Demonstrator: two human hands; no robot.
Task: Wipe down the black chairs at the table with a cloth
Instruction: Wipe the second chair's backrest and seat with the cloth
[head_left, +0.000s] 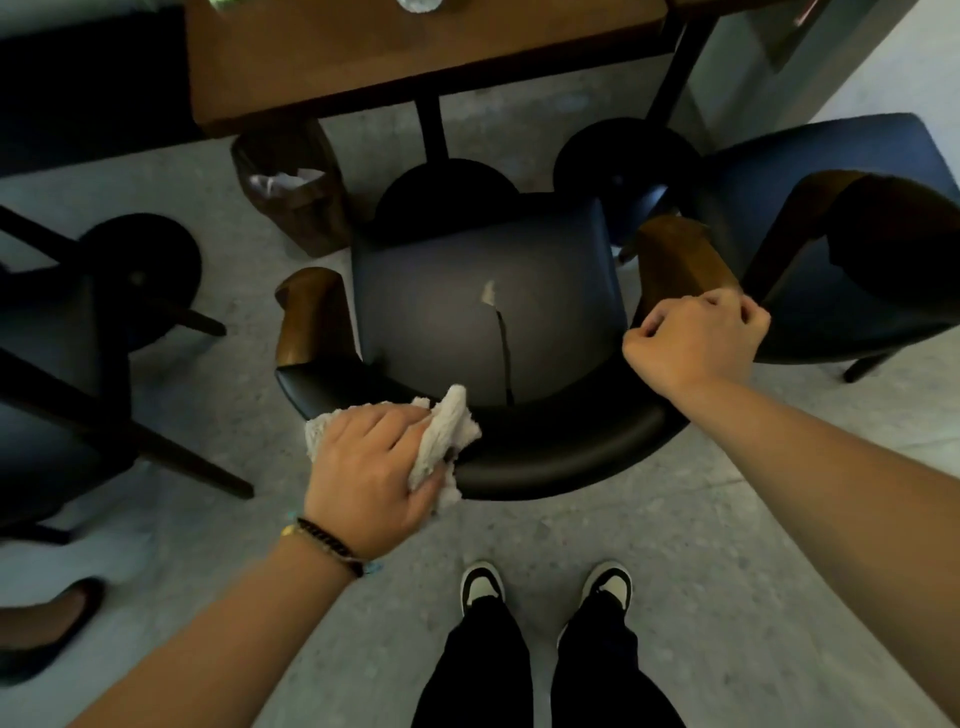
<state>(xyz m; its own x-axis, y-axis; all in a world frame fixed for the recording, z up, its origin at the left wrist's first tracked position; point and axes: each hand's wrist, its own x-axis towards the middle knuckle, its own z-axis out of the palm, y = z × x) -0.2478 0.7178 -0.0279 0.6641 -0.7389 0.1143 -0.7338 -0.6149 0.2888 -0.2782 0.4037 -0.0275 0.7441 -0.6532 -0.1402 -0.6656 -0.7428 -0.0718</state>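
Note:
A black padded chair (488, 312) with wooden arms stands in front of me, its seat torn near the middle. My left hand (371, 467) grips a white cloth (447, 431) and presses it on the left part of the curved black backrest (561, 452). My right hand (696, 343) is curled round the chair's right wooden arm (680, 260) where it meets the backrest. A second black chair (831, 249) stands to the right, and a third (57, 364) to the left.
A brown wooden table (415, 57) on black pedestal legs stands beyond the chair. A brown waste bin (291, 187) with paper sits under its edge. Another person's foot in a dark shoe (47, 629) is at the lower left. My own shoes (545, 587) stand behind the chair.

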